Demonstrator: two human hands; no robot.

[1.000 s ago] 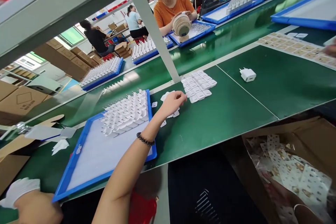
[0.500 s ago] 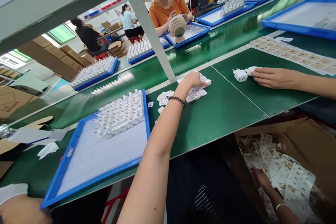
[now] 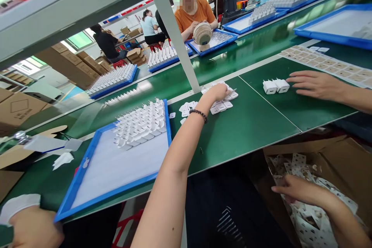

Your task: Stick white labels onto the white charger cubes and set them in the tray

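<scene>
My left hand (image 3: 217, 92), with a dark beaded bracelet on its wrist, reaches over a cluster of small white rounded-square cards (image 3: 221, 107). Its fingertips pinch a thin card that tilts up at the right. More loose cards (image 3: 187, 108) lie to the left. An arm I take for my right enters from the lower right. That right hand (image 3: 293, 189) hovers over a cardboard box (image 3: 343, 159) of patterned sheets, fingers apart, nothing visible in them. Two white plug chargers (image 3: 270, 87) stand side by side on the green table (image 3: 250, 124), beside a co-worker's open hand (image 3: 316, 84).
At left, a blue-rimmed tray (image 3: 95, 201) holds rows of white plug chargers (image 3: 142, 126). A grey post (image 3: 174, 35) rises behind the cards. A beige sticker sheet (image 3: 328, 62) lies at right. Another person's arm (image 3: 37, 224) shows bottom left; a person with a fan (image 3: 202, 35) sits opposite.
The co-worker's hand has let go of a plug charger and drawn back right. My right hand has risen within the box. My left hand stays at the cards, where a tilted one now shows.
</scene>
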